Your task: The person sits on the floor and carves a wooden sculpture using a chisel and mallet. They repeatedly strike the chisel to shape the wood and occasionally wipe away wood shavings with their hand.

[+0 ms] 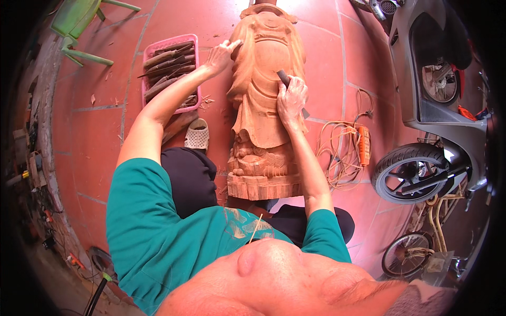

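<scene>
Because the large reddish-brown carved wooden statue of a robed, round-bellied figure lies face up on the red tiled floor, its carved base nearest the person, a hard sideways push might rock or slide it. A slip of the dark, bar-shaped hand tool could scratch the smooth belly or chip the raised robe folds; too much pressure or a loose hold would be the likely cause. The bare left hand would be at risk if the tool skidded across toward it. To the right, a tangled orange cable with an orange power strip could snag a moving foot.

Both arms reach forward from short green sleeves. The right arm is nearly straight, its bare right hand on the statue's right edge, the grip wrapped around the tool, which juts out toward the belly. The left arm bends at the elbow; the left hand has its fingers outstretched, fingertips apparently resting on the statue's left side, its grip closed around nothing.
</scene>
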Demonstrator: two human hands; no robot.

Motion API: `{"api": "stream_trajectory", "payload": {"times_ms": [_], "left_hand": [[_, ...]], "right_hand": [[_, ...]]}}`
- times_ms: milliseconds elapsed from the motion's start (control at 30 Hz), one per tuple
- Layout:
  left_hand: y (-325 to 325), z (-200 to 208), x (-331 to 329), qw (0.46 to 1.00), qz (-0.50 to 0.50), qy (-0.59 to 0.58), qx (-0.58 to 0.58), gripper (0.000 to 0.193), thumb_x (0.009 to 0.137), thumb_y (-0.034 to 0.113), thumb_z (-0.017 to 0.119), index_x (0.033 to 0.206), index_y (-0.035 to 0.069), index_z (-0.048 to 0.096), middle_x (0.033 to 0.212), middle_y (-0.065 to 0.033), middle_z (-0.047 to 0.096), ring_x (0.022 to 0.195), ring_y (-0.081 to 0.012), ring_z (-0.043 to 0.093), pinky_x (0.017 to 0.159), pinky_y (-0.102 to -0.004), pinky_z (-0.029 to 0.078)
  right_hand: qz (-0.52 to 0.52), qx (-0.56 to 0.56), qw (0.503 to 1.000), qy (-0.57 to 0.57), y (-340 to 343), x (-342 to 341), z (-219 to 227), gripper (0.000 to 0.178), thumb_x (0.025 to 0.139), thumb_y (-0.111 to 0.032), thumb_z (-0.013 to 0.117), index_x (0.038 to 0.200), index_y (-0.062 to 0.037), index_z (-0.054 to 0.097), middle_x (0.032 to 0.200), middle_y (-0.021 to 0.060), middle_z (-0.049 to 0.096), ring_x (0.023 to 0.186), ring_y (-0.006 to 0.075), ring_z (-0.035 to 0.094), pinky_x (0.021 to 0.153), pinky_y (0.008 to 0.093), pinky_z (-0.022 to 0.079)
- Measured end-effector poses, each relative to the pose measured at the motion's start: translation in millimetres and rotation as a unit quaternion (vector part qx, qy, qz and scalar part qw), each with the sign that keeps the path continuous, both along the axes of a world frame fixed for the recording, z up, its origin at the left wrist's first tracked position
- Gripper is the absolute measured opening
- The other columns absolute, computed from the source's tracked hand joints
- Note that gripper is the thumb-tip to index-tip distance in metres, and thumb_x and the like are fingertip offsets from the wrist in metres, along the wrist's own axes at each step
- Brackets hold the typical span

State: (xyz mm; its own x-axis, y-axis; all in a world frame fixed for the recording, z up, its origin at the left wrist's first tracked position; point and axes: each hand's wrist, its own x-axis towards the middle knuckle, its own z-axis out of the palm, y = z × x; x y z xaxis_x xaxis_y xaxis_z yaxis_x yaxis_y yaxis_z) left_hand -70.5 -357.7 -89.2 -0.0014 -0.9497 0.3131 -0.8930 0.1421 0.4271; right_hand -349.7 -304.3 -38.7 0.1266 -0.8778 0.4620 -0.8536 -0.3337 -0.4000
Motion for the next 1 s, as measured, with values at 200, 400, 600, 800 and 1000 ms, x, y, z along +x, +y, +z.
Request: {"api": "stream_trajectory", "payload": {"times_ms": [200,400,600,800,1000], "left_hand": [[-73,22,-9,0.997,0.005,-0.074,0.035,0.045,0.092,0.006,0.040,0.133,0.017,0.056,0.101,-0.0276,0.063,0.088,-0.0463,0.065,0.073,-0.0519,0.054],[-4,8,-16,0.998,0.004,-0.034,0.050,0.053,0.087,0.000,0.045,0.136,0.017,0.054,0.093,-0.0245,0.061,0.082,-0.0431,0.065,0.073,-0.0508,0.054],[-18,11,-11,0.994,-0.006,-0.109,0.000,0.051,0.089,0.000,0.041,0.135,0.018,0.053,0.098,-0.0242,0.062,0.084,-0.0421,0.066,0.072,-0.0497,0.055],[-81,25,-10,0.987,0.020,-0.129,0.094,0.040,0.092,0.008,0.042,0.128,0.015,0.057,0.097,-0.0260,0.063,0.085,-0.0441,0.066,0.071,-0.0513,0.055],[-6,18,-22,0.992,-0.010,-0.112,0.053,0.050,0.087,0.001,0.044,0.134,0.014,0.054,0.096,-0.0249,0.062,0.080,-0.0425,0.066,0.069,-0.0496,0.055]], "right_hand": [[-0.005,0.022,1.000,0.022,-2,-8,-1,0.031,0.085,-0.023,0.068,0.110,-0.0081,0.059,0.112,0.0076,0.057,0.107,0.0301,0.052,0.094,0.0438,0.044],[-0.013,0.023,1.000,-0.012,1,-4,-4,0.030,0.087,-0.024,0.066,0.112,-0.0079,0.058,0.110,0.0098,0.058,0.107,0.0318,0.053,0.094,0.0455,0.042],[-0.014,0.028,1.000,-0.002,0,-4,-2,0.030,0.087,-0.024,0.066,0.111,-0.0068,0.058,0.111,0.0099,0.058,0.108,0.0316,0.053,0.094,0.0447,0.043],[-0.021,0.022,0.999,0.023,1,-5,-1,0.032,0.087,-0.027,0.066,0.112,-0.0081,0.059,0.112,0.0087,0.058,0.106,0.0297,0.053,0.091,0.0442,0.045],[-0.027,0.024,0.999,0.035,-3,-9,-11,0.034,0.087,-0.030,0.067,0.113,-0.0103,0.059,0.116,0.0059,0.055,0.109,0.0274,0.053,0.084,0.0436,0.049]]}}
